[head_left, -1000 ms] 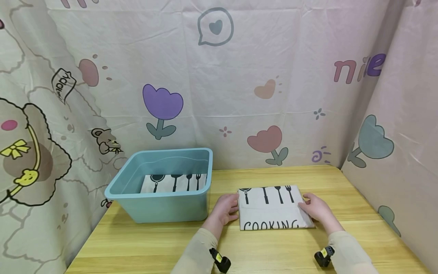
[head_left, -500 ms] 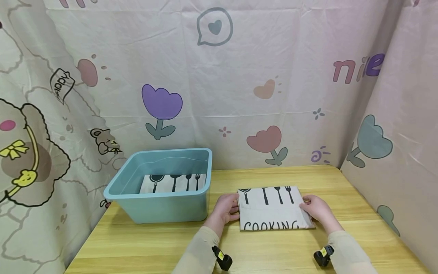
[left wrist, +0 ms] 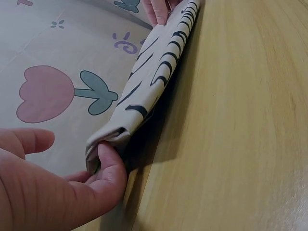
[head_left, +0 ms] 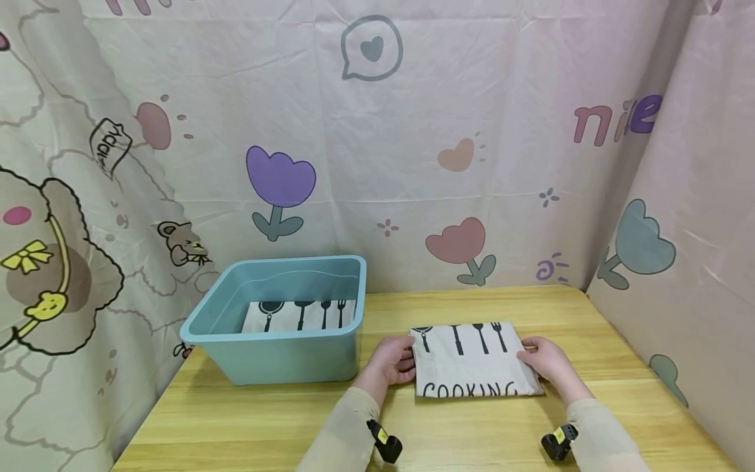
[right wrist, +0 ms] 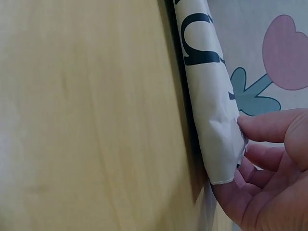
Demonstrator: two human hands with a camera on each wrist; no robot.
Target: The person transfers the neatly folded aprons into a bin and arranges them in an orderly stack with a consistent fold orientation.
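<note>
Cartoon-print curtains back a wooden table, where the folded cloth lies just right of a blue bin holding a matching one. Left hand and right hand have fingers pinching its side edges, so looks like pickup stage; next is probably an even lift.

Pale wooden table, grain running left to right, closed in behind and on both sides by a printed curtain. On the table's left part, near the back edge, a light blue plastic bin, open on top, with a folded white cloth lying flat inside, printed with black kitchen utensils. Across the curtain, a purple tulip above the bin, a pink tulip further right, a heart in a speech bubble high up, and a small bear at the left.
</note>
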